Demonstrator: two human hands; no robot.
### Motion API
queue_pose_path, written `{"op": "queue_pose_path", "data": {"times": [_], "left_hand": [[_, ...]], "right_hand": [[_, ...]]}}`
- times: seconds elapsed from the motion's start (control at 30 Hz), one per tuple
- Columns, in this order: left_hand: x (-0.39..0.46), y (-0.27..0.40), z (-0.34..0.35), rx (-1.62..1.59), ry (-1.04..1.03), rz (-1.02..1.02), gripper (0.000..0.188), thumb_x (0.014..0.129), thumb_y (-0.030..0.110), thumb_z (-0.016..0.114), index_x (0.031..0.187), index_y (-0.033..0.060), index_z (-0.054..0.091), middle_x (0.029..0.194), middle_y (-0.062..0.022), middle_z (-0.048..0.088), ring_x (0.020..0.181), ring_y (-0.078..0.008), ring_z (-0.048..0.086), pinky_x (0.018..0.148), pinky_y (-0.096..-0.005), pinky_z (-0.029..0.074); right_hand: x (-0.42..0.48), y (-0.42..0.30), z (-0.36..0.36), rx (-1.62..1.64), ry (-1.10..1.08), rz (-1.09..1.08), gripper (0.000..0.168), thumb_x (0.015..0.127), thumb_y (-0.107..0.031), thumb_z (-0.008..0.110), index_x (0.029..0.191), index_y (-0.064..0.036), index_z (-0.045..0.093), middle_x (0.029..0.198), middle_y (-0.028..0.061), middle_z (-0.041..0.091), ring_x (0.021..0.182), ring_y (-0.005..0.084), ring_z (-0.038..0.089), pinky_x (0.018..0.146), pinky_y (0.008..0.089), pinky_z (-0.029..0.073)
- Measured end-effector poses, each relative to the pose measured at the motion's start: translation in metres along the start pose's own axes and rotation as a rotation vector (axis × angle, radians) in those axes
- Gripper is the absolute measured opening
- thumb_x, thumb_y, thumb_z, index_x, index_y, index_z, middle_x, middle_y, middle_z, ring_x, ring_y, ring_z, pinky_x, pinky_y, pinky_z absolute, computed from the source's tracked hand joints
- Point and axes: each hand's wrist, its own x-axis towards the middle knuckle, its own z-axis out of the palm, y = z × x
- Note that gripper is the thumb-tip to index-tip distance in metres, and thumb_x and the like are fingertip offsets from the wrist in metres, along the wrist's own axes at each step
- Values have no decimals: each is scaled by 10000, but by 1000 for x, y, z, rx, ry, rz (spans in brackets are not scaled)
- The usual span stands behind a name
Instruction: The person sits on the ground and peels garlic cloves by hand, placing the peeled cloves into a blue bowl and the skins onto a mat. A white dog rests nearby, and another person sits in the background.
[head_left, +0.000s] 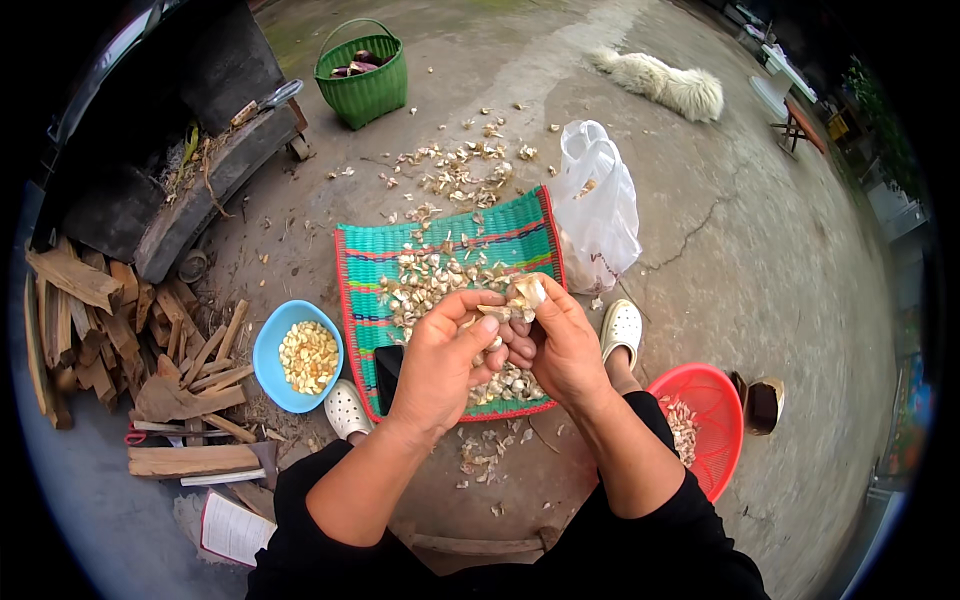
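My left hand (439, 367) and my right hand (566, 349) meet over a green woven mat (364, 262) with red edging. Between their fingertips is a piece of garlic (525, 296) with loose papery skin; the right thumb and index finger pinch its pale upper flap. The left fingers grip its other side, and their curl partly hides a pale clove (493, 343). Loose garlic cloves and bulbs (424, 281) lie heaped on the mat beneath, partly covered by my hands. A black smartphone (387, 371) rests on the mat beside my left wrist.
Left stands a blue bowl (268, 375) of peeled cloves, near split firewood (97, 322). A red plastic basket (724, 427) with unpeeled cloves is at right. Beyond the mat are a white plastic bag (596, 217), scattered garlic skins (465, 169), a green basket (364, 94) of eggplants and a lying dog (664, 82).
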Motion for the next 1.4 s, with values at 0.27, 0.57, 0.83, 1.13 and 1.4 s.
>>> {"op": "queue_pose_path", "data": {"times": [0.27, 0.57, 0.83, 1.13, 1.4], "left_hand": [[5, 3, -8, -284, -139, -116, 145, 910, 75, 451, 1019, 11, 523, 779, -49, 554, 584, -74, 489, 413, -155, 322], [4, 8, -10, -237, -96, -132, 90, 863, 96, 563, 922, 31, 544, 760, -46, 579, 540, -53, 469, 394, -150, 290], [4, 7, -15, -148, -41, -94, 82, 855, 111, 582, 859, 37, 546, 723, -56, 579, 504, -55, 440, 392, -157, 271], [4, 11, -19, -166, 58, -43, 102, 889, 112, 524, 860, 14, 537, 725, -76, 532, 495, -61, 416, 378, -169, 278], [6, 22, -23, -330, 85, -63, 168, 913, 153, 477, 937, -6, 527, 796, -80, 542, 544, -70, 428, 382, -167, 280]], "right_hand": [[2, -4, -4, 158, -43, 90, 214, 926, -289, 456, 912, -76, 473, 697, 27, 485, 537, 93, 385, 457, 237, 285], [8, 9, -18, 57, 117, 164, 222, 906, -293, 472, 858, -76, 473, 683, 34, 478, 542, 131, 417, 477, 271, 317], [6, 9, -13, -139, 41, 249, 218, 936, -254, 434, 871, -48, 462, 615, 17, 446, 466, 93, 376, 415, 239, 285], [9, 11, -21, -764, -55, 150, 244, 907, -237, 486, 794, -24, 521, 602, 78, 512, 507, 196, 474, 487, 312, 386], [-4, 17, -12, -1500, -566, 194, 159, 769, -154, 536, 825, -21, 604, 778, 196, 615, 770, 366, 593, 701, 439, 457]]}}
